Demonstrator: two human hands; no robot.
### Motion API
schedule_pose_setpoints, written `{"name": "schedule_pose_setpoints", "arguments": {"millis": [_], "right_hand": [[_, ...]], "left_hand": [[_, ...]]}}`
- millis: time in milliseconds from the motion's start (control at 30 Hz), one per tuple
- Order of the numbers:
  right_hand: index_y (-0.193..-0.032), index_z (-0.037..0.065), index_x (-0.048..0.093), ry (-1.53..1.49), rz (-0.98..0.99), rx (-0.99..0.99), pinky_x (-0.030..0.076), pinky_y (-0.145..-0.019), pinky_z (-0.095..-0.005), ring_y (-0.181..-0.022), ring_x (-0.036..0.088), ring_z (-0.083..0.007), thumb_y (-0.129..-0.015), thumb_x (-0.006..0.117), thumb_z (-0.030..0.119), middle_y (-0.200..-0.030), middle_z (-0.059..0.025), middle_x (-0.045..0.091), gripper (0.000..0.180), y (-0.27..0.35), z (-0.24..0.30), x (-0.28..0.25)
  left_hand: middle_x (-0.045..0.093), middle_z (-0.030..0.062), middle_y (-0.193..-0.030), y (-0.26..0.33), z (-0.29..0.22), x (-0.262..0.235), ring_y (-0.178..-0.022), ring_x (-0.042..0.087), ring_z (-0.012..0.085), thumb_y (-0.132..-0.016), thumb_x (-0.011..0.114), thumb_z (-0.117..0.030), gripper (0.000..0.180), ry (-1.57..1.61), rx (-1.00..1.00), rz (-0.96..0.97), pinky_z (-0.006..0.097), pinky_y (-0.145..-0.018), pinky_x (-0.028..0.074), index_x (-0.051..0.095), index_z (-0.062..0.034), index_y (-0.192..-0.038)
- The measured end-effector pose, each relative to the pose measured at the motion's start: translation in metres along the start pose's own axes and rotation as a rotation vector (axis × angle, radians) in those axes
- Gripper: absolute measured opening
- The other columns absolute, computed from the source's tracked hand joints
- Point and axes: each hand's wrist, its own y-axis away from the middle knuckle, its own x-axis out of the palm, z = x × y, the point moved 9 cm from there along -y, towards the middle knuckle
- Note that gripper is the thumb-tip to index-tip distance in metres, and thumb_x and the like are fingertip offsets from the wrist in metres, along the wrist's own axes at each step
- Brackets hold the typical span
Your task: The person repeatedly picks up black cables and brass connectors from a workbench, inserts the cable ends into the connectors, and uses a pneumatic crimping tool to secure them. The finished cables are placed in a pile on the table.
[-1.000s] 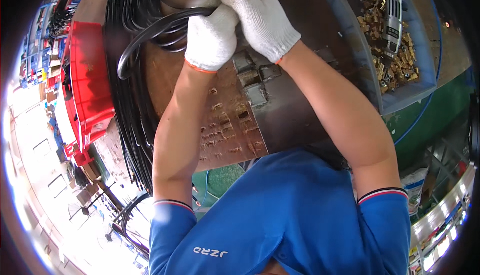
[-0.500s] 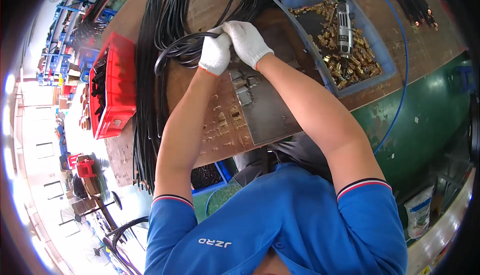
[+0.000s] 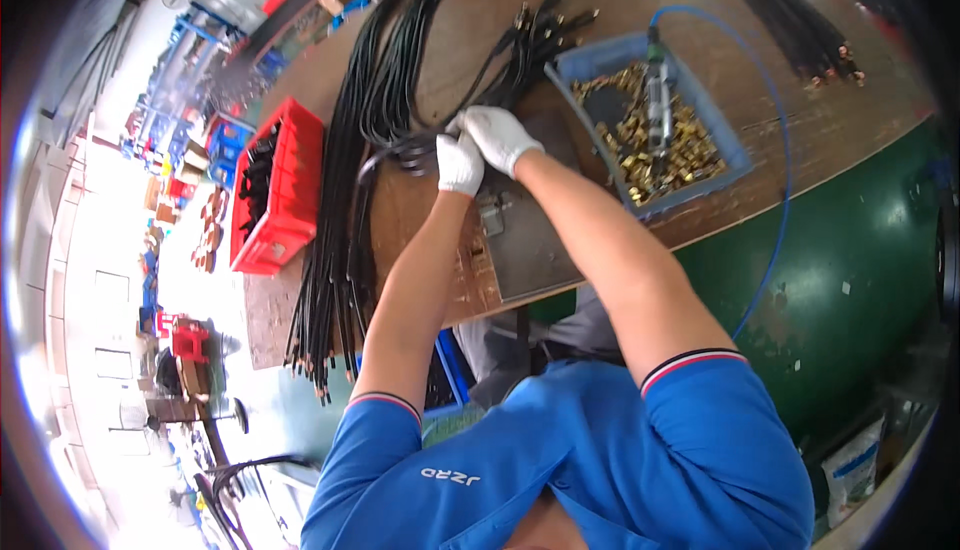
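Note:
Both my hands wear white gloves and meet over the table, closed, thumbs and fingers close together. My left hand (image 3: 460, 164) grips a looped black cable (image 3: 402, 153), whose coils stick out to its left. My right hand (image 3: 501, 138) lies against it from the right, its fingers curled at the same cable; the exact spot they hold is hidden. Under my wrists is a dark metal plate (image 3: 540, 250) with small metal blocks (image 3: 493, 218) on it.
A blue bin (image 3: 735, 155) of brass fittings (image 3: 690, 155) stands to the right, with an air tool (image 3: 659, 105) on a blue hose (image 3: 786, 160) lying across it. Bundles of black cable (image 3: 345, 200) run along the left, beside a red crate (image 3: 295, 190). More cables (image 3: 790, 25) lie far right.
My view has shifted, so the table and bins sit differently in the picture. Both hands stay together at the cable loops, in much the same grip.

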Motion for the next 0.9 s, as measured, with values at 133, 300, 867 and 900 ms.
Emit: {"name": "schedule_pose_setpoints", "arguments": {"millis": [133,300,867,900], "right_hand": [[-0.107,0.008,0.082,-0.023,-0.110,0.090,0.053,-0.101,-0.0417,-0.111,0.072,-0.0363,-0.107,0.050,0.039,-0.113,-0.0177,0.078,0.044,0.007,0.011,-0.018],[-0.107,0.007,0.081,-0.123,-0.118,0.123,0.054,-0.096,-0.0401,-0.106,0.074,-0.0338,-0.108,0.055,0.037,-0.110,-0.0194,0.078,0.040,0.011,0.006,-0.027],[-0.112,0.002,0.072,-0.831,-0.465,0.492,0.050,-0.071,-0.0267,-0.078,0.062,-0.0098,-0.110,0.060,0.039,-0.090,-0.0011,0.070,0.039,0.048,-0.008,-0.031],[-0.113,0.001,0.071,-0.828,-0.445,0.463,0.050,-0.072,-0.0257,-0.080,0.062,-0.0089,-0.111,0.060,0.037,-0.092,-0.0012,0.071,0.037,0.062,-0.003,-0.034]], "left_hand": [[0.076,0.0103,-0.108,-0.007,-0.003,0.010,-0.102,0.067,0.0165,-0.101,0.048,-0.002,0.030,0.205,-0.058,0.127,0.033,-0.093,0.054,0.074,0.0060,-0.114],[0.075,0.0073,-0.104,-0.005,-0.009,0.024,-0.097,0.065,0.0147,-0.100,0.049,-0.003,0.029,0.185,-0.107,0.176,0.032,-0.087,0.054,0.074,0.0044,-0.114],[0.035,-0.0070,-0.067,0.019,-0.067,0.016,-0.066,0.043,0.0113,-0.114,0.057,-0.028,0.020,1.050,-0.496,0.294,0.033,-0.075,0.045,0.064,-0.0093,-0.116],[0.036,-0.0066,-0.066,0.025,-0.078,0.009,-0.063,0.042,0.0108,-0.116,0.053,-0.027,0.022,1.157,-0.520,0.222,0.034,-0.074,0.046,0.064,-0.0082,-0.116]]}}
